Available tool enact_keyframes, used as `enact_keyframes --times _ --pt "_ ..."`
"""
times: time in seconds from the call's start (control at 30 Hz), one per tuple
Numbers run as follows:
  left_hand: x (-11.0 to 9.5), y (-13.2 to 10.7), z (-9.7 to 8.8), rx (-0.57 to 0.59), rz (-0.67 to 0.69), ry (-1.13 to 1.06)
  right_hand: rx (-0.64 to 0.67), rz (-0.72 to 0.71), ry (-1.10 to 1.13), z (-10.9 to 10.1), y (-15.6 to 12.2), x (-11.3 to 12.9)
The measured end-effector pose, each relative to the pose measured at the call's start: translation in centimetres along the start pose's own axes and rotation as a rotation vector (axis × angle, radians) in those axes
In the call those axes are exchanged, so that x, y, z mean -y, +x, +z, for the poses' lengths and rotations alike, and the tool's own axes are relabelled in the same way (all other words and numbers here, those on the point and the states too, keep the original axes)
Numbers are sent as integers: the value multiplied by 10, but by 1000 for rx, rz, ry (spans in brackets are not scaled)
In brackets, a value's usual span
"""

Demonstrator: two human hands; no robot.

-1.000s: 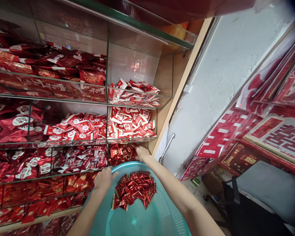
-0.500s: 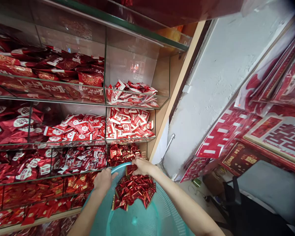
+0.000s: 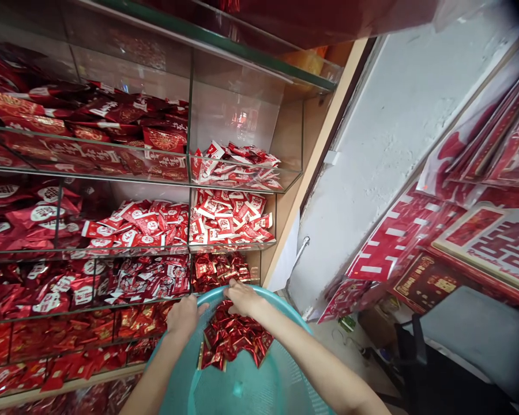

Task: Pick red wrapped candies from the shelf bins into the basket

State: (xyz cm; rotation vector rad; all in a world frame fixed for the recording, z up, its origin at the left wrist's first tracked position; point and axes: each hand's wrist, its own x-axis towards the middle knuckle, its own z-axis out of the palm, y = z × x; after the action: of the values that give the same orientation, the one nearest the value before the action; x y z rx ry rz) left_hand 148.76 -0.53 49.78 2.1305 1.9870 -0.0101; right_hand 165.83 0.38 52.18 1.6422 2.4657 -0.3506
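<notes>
My left hand (image 3: pixel 182 317) grips the rim of a teal plastic basket (image 3: pixel 281 374) held up against the glass shelves. A heap of shiny red foil packets (image 3: pixel 233 340) lies in the basket. My right hand (image 3: pixel 241 297) sits over the far rim, fingers curled on the top of that heap, just below the bottom-right shelf compartment holding the same red foil packets (image 3: pixel 218 268). Whether it holds any packets I cannot make out.
Glass shelves (image 3: pixel 190 173) divided into compartments hold red-and-white packets (image 3: pixel 229 219) and darker red ones (image 3: pixel 90 124). A wooden shelf side (image 3: pixel 311 167) meets a white wall (image 3: pixel 393 115). Red wedding decorations (image 3: pixel 480 230) hang at right above a grey chair (image 3: pixel 462 346).
My right hand pulled back from the bottom-right compartment to the basket, onto the heap of packets. The left hand stayed on the rim.
</notes>
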Motion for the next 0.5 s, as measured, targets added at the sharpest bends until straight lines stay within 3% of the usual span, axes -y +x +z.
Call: enact_keyframes --times 0.1,0.17,0.27,0.5 --pt "0 0 1 -19 0 11 -28 15 109 -8 2 -11" --pt "1 0 2 -20 1 22 -119 43 185 -16 8 -24" --pt "0 0 1 0 -3 25 -219 175 229 -22 24 -43" --pt "0 1 1 -8 -4 23 -119 413 246 -4 63 -58"
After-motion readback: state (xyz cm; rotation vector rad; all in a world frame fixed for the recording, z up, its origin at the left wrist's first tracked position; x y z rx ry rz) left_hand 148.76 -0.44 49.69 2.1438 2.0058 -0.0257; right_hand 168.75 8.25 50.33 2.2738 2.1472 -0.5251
